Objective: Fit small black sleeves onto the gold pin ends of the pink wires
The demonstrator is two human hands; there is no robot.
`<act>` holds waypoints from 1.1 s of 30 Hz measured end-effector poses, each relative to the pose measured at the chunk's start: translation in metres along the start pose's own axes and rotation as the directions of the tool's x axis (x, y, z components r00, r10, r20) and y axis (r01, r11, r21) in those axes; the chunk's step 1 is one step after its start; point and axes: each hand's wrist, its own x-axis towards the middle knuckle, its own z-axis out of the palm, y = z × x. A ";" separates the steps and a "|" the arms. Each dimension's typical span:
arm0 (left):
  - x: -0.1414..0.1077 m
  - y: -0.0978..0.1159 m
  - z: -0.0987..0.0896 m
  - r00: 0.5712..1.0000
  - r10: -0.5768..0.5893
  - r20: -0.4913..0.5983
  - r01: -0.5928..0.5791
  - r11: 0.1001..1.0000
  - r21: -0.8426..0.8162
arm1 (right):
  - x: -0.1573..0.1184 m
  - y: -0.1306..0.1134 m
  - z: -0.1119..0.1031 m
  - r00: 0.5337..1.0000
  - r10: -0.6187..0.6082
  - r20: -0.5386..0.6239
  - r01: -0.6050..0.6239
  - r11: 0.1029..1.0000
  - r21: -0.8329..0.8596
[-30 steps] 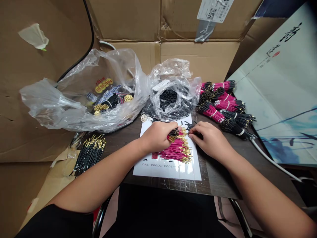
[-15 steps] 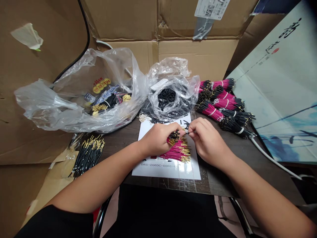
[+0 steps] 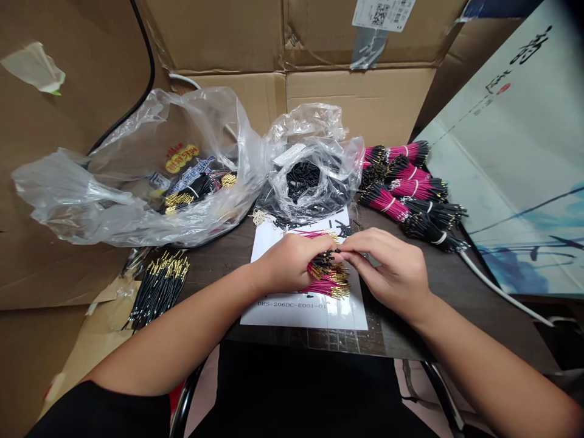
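Observation:
My left hand (image 3: 289, 261) is closed around a bundle of pink wires (image 3: 323, 263), whose gold ends and black sleeves poke out past the thumb and forefinger. Close against those ends, my right hand (image 3: 387, 267) pinches a small black sleeve between thumb and forefinger, mostly hidden by the fingertips. Beneath both hands, more pink wires with gold terminals (image 3: 336, 285) lie on a printed white sheet (image 3: 274, 315). Several loose black sleeves (image 3: 343, 227) are scattered on the sheet just beyond my hands.
An open plastic bag of black sleeves (image 3: 303, 182) stands behind the sheet. A larger clear bag (image 3: 91, 201) holds tied wire bundles at left. Black wires with gold ends (image 3: 159, 286) lie at the left edge. Tied pink and black bundles (image 3: 410, 188) are piled right. Cardboard (image 3: 360, 103) walls the back.
My right hand has brought the black sleeve in against the wire ends at my left thumb, its fingers now straighter. My left hand keeps its hold on the bundle. The view has shifted slightly.

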 end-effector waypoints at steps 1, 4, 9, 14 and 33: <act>0.000 0.000 0.000 1.000 0.001 0.003 -0.001 1.000 -0.007 | 0.000 0.001 0.000 1.000 -0.004 -0.004 0.004 1.000 0.005; 0.000 0.002 0.000 0.999 -0.004 0.037 0.005 0.999 -0.040 | 0.000 0.002 -0.001 1.000 -0.029 0.004 0.029 0.999 0.028; 0.000 0.004 0.001 0.999 0.003 0.033 0.000 0.996 -0.089 | 0.000 0.002 -0.004 0.999 -0.053 0.013 0.052 0.997 0.059; 0.000 0.005 0.003 0.991 0.027 -0.133 -0.035 0.998 -0.054 | 0.001 -0.003 -0.002 0.997 0.048 -0.053 -0.046 0.998 0.050; -0.002 0.000 0.009 0.988 -0.089 -0.124 0.094 0.995 0.034 | -0.002 -0.011 0.006 0.931 0.295 -0.215 -0.246 0.943 0.225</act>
